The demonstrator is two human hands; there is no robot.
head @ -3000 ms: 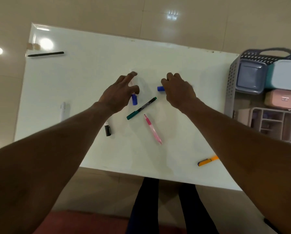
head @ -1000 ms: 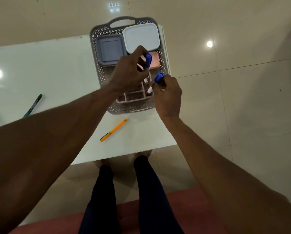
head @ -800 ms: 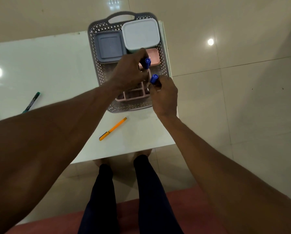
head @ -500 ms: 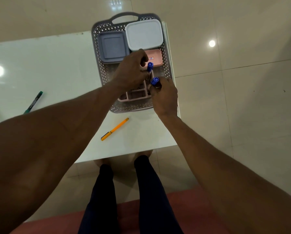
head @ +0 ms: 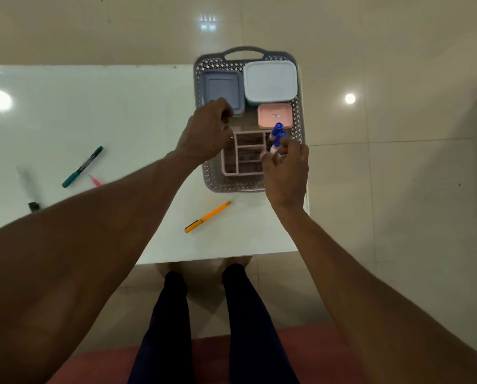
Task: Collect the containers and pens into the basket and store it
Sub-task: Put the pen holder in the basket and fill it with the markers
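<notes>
The grey basket [head: 300, 121] sits at the table's right end and holds a blue-grey container [head: 221, 90], a white container [head: 270, 81], a pink container [head: 274, 115] and a pink divided organizer [head: 245, 146]. Two blue-capped markers stand tilted in the organizer's right side. My right hand [head: 287, 167] pinches the nearer marker [head: 276, 142] by its white body. The other marker [head: 277, 127] leans beside it, free of any hand. My left hand [head: 205, 131] hovers over the basket's left rim with loosely curled fingers, holding nothing.
On the white table [head: 121, 115] lie an orange pen [head: 207, 217] near the front edge, a green marker [head: 83, 167], a pink pen [head: 94, 180] partly behind my left arm, and a white marker with a black cap [head: 28, 189] at far left. My legs stand below the table edge.
Both hands carried blue-capped markers from the table's middle to the basket. My left hand has let go of its marker into the organizer and pulled left; my right hand has lowered its marker.
</notes>
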